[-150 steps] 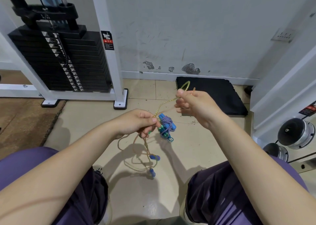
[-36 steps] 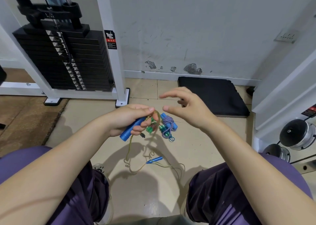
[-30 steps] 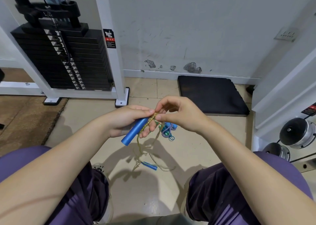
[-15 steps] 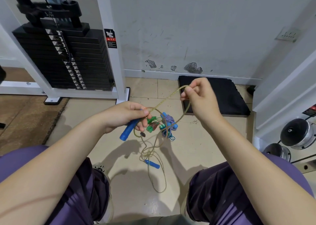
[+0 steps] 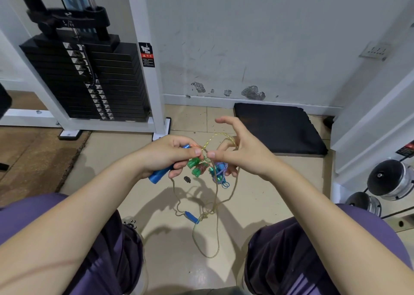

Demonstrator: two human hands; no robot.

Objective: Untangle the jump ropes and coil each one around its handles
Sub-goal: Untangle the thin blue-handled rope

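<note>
A person's left hand (image 5: 172, 158) closes its grip around a blue handle (image 5: 167, 171) of a yellow-green jump rope (image 5: 216, 196), thumb pressed on the cord where it leaves the handle's top end. Just beside it, the right hand (image 5: 237, 153) pinches a raised loop of the same cord between thumb and a curled finger, the index finger held out straight above. From the two hands the rope drops in loose strands between the person's knees to the tiled floor (image 5: 257, 193), where its second blue handle (image 5: 191, 217) lies beside a small knot in the cord. Directly below the hands on the floor sit a bundle with green handles (image 5: 197, 168) and a purple-and-white rope wound on blue handles (image 5: 220, 171), both apparently already coiled. A black mat (image 5: 277, 128) lies against the wall behind, a weight stack (image 5: 89, 81) stands at left and dumbbells (image 5: 389, 180) at right. Judging by the slack, winding of the third rope has barely begun. The likely trouble is the knot near the trailing handle: drawn up tight into the coil, it could lock and leave the rope tangled. The hanging loops could also snag the finished bundles below and drag them, and a slipping thumb would let the first turns spring loose
</note>
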